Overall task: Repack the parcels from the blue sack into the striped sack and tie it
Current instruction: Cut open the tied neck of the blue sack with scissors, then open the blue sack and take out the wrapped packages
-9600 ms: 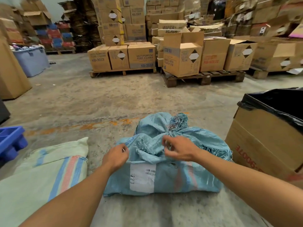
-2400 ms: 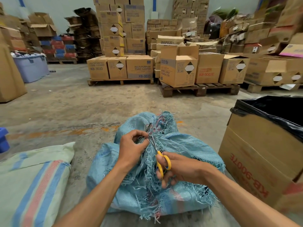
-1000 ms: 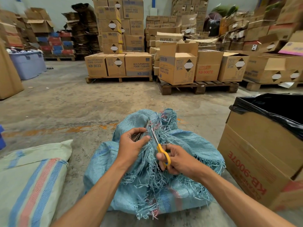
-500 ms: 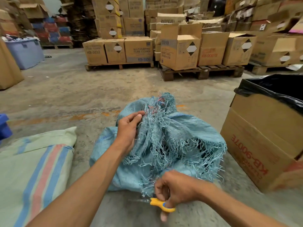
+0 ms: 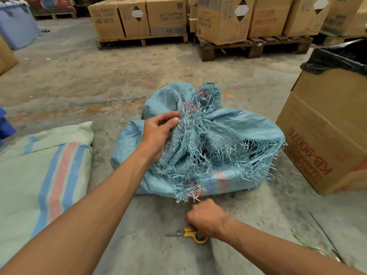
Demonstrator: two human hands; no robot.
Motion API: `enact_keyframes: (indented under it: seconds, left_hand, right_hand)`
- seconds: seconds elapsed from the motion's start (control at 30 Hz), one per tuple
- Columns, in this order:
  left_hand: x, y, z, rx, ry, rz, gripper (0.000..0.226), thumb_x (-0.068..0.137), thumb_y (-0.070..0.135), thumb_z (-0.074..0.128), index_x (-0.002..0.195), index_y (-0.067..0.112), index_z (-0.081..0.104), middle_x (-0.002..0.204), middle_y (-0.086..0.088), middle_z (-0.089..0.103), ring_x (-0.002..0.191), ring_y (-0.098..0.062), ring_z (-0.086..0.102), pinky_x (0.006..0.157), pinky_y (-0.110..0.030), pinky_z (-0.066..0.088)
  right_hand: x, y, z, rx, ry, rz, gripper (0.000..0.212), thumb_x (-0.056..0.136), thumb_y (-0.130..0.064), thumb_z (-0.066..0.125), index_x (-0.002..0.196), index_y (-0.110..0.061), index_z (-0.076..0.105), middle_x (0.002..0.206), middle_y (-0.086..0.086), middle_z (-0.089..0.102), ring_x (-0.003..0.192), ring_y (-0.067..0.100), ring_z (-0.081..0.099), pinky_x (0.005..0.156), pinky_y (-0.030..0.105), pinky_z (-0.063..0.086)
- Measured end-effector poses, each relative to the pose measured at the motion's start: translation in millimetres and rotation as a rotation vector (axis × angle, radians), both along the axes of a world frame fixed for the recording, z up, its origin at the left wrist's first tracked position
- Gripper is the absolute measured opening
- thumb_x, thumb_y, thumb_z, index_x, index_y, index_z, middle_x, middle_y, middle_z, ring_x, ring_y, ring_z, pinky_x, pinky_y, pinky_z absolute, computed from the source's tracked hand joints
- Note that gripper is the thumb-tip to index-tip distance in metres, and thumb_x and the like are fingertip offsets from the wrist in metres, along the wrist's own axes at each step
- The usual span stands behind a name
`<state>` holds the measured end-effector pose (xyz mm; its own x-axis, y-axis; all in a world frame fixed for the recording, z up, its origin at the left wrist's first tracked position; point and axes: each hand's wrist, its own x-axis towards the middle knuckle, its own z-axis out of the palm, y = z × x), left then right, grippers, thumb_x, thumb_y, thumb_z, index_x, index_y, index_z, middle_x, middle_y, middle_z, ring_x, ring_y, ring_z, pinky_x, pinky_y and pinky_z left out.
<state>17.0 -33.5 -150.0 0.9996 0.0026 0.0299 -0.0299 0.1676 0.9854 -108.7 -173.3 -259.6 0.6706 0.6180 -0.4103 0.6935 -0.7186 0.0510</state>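
The blue woven sack (image 5: 228, 132) lies on the concrete floor in front of me, its frayed mouth bunched on top. My left hand (image 5: 158, 133) grips the frayed fabric near the sack's top left. My right hand (image 5: 204, 217) is low at the floor in front of the sack, fingers curled on the yellow-handled scissors (image 5: 188, 234), whose blades lie flat on the concrete pointing left. The pale green striped sack (image 5: 43, 167) lies flat at my left. No parcels are visible; the blue sack hides its contents.
A cardboard box lined with a black bag (image 5: 329, 120) stands close on the right. Pallets of cartons (image 5: 224, 20) fill the back. A lilac tub (image 5: 15, 26) sits far left. A thin dark strap (image 5: 325, 237) lies on the floor at right.
My right hand took the scissors away from the sack's tie and lowered them to the floor in front. My left hand stayed gripping the frayed top, and the sack's mouth has loosened.
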Motion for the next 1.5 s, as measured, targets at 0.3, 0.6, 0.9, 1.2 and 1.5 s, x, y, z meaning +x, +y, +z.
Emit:
enact_keyframes:
  seconds: [0.3,0.6,0.9,1.2,1.5]
  left_hand:
    - [-9.8,8.6,-5.7,0.056,0.022,-0.017,0.019,0.090,0.003,0.065,0.090,0.020,0.074,0.095,0.000,0.073,0.088,-0.013,0.062,0.067,-0.023,0.048]
    - [-15.4,5.2,4.0,0.090,0.043,0.005,0.015,0.088,0.003,0.068,0.089,0.018,0.071,0.083,0.002,0.067,0.070,-0.012,0.056,0.051,-0.018,0.046]
    - [-19.0,5.3,5.5,-0.063,0.012,0.030,0.026,0.088,0.002,0.068,0.106,0.019,0.061,0.081,0.000,0.066,0.072,-0.012,0.064,0.060,-0.021,0.054]
    - [-4.5,26.3,23.8,0.195,-0.221,0.308,0.038,0.080,0.006,0.078,0.110,0.024,0.065,0.086,-0.009,0.075,0.086,-0.022,0.074,0.081,-0.040,0.060]
    - [-31.2,35.5,85.6,-0.165,-0.276,0.185,0.048,0.074,0.012,0.076,0.120,0.013,0.062,0.086,-0.007,0.076,0.075,-0.017,0.072,0.073,-0.028,0.058]
  right_hand:
    - [-11.3,-10.3,-3.8,0.089,0.076,-0.028,0.021,0.071,-0.020,0.073,0.092,-0.020,0.070,0.094,0.011,0.071,0.089,0.036,0.067,0.064,0.031,0.036]
    - [8.5,-18.1,48.5,0.883,-0.527,-0.037,0.017,0.094,-0.036,0.058,0.089,-0.023,0.068,0.073,-0.006,0.069,0.061,0.014,0.064,0.047,0.026,0.044]
    - [109.4,-36.6,120.6,0.832,-0.543,-0.691,0.068,0.092,-0.043,0.050,0.151,-0.025,0.023,0.144,0.006,0.045,0.133,0.026,0.036,0.112,0.054,0.027]
    - [126.3,-55.7,131.3,0.826,-0.442,-0.603,0.049,0.093,-0.045,0.058,0.140,-0.038,0.047,0.130,-0.007,0.064,0.123,0.018,0.051,0.106,0.042,0.026]
    - [137.5,-68.0,125.2,0.838,-0.451,-0.747,0.037,0.099,-0.031,0.056,0.135,-0.034,0.052,0.097,-0.008,0.072,0.108,0.014,0.059,0.109,0.043,0.027]
